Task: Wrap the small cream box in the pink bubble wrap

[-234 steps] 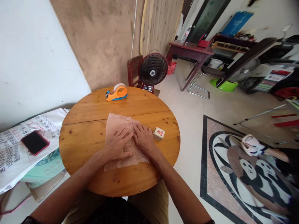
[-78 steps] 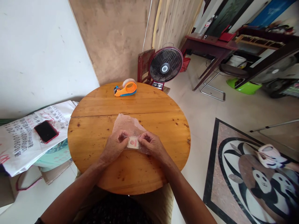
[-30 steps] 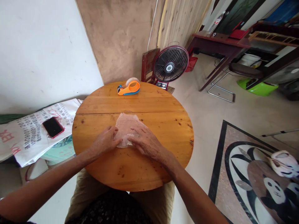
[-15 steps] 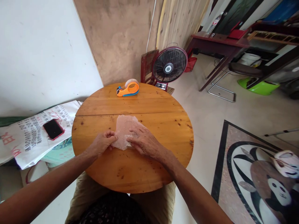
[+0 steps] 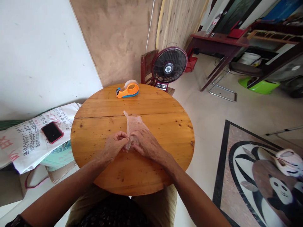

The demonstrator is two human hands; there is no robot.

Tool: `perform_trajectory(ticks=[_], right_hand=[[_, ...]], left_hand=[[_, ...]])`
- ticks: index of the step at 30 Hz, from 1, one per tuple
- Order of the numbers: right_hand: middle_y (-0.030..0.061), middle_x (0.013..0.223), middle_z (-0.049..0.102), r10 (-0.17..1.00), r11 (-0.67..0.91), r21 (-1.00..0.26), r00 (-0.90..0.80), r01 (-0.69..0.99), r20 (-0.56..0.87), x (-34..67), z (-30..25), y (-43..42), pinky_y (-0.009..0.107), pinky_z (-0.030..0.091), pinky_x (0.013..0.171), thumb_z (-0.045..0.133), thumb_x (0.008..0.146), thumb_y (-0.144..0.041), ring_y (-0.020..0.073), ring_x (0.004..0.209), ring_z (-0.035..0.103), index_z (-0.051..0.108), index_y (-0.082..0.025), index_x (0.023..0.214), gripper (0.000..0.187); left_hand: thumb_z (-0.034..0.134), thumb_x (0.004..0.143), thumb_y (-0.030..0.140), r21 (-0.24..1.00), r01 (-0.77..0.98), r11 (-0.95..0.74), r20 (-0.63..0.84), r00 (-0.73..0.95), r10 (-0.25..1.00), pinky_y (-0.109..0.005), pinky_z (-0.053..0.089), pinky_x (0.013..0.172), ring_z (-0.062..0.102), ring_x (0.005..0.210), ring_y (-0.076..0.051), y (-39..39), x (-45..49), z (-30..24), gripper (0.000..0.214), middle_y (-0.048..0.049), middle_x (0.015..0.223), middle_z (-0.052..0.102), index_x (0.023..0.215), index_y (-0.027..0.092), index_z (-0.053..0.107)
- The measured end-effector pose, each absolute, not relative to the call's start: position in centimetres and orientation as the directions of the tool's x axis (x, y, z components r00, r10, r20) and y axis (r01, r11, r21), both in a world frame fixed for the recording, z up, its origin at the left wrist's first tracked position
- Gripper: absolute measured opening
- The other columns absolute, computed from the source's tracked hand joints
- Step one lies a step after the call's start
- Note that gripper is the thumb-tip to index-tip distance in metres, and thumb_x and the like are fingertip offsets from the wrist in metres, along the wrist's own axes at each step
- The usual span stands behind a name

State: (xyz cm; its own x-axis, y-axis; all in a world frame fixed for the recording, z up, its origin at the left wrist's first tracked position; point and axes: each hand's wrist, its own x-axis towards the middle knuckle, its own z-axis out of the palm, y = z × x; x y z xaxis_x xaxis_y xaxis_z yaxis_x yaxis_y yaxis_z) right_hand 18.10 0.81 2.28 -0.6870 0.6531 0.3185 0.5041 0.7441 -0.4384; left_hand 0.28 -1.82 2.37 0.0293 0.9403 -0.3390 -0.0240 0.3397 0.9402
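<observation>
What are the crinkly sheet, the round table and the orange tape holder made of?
Crinkly sheet: probably thin, clear plastic, since it looks see-through and wrinkled.
Round table: wood, seemingly varnished, with dark knots and a soft shine.
Orange tape holder: likely smooth, hard plastic, judging by its bright, even colour.

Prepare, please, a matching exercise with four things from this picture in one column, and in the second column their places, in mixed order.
Things
1. Phone
2. Translucent wrap
3. Fan
4. Tape dispenser

Places
A. On the table, near its far edge
B. Gathered between the left hand and the right hand
C. On the white printed bag
D. Beyond the table, beside a dark red chair back

Right pairs: 1-C, 2-B, 3-D, 4-A
</observation>
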Motion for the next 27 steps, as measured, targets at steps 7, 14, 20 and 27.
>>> perform_trajectory(ticks=[7, 14, 20, 27], right_hand=[[0.0109, 0.105, 0.063, 0.724, 0.682, -0.433, -0.629, 0.590, 0.282, 18.3, 1.8, 0.9, 0.042, 0.048, 0.088, 0.065, 0.083, -0.031, 0.0273, 0.101, 0.057, 0.057, -0.019, 0.104, 0.025], [0.0151, 0.127, 0.058, 0.702, 0.693, -0.499, -0.643, 0.520, 0.305, 19.7, 2.9, 0.7, 0.048, 0.046, 0.099, 0.065, 0.084, -0.031, 0.0305, 0.120, 0.053, 0.051, -0.019, 0.124, 0.043], [0.0128, 0.132, 0.059, 0.778, 0.625, -0.502, -0.535, 0.598, 0.330, 22.0, 2.1, -0.9, 0.048, 0.045, 0.103, 0.064, 0.087, -0.035, 0.0288, 0.125, 0.053, 0.050, -0.023, 0.132, 0.049], [0.0078, 0.094, 0.072, 0.948, 0.303, -0.589, -0.172, 0.749, 0.269, 21.8, 0.6, -2.9, 0.040, 0.052, 0.078, 0.068, 0.083, -0.035, 0.0251, 0.085, 0.065, 0.064, -0.021, 0.104, 0.025]], left_hand=[[0.057, 0.064, 0.024, 0.943, 0.258, 0.211, -0.259, 0.166, 0.952, -0.019, 0.039, 0.044, 0.050, 0.044, -0.008, -0.9, 0.6, 2.4, 0.009, 0.0042, 0.054, 0.057, 0.069, 0.017, 0.057], [0.056, 0.066, 0.025, 0.861, 0.488, 0.141, -0.292, 0.248, 0.924, -0.020, 0.030, 0.042, 0.046, 0.045, -0.010, -0.4, 0.6, 4.1, 0.011, 0.0027, 0.051, 0.057, 0.066, 0.018, 0.064], [0.054, 0.066, 0.024, 0.881, 0.466, 0.077, -0.267, 0.356, 0.896, -0.022, 0.029, 0.044, 0.045, 0.046, -0.012, -0.4, -0.2, 4.3, 0.021, 0.0026, 0.052, 0.057, 0.073, 0.019, 0.073], [0.054, 0.072, 0.020, 0.800, 0.582, -0.145, -0.156, 0.436, 0.886, -0.023, 0.029, 0.048, 0.045, 0.051, -0.012, -0.3, -0.1, 3.9, 0.018, 0.0025, 0.055, 0.056, 0.071, 0.020, 0.071]])
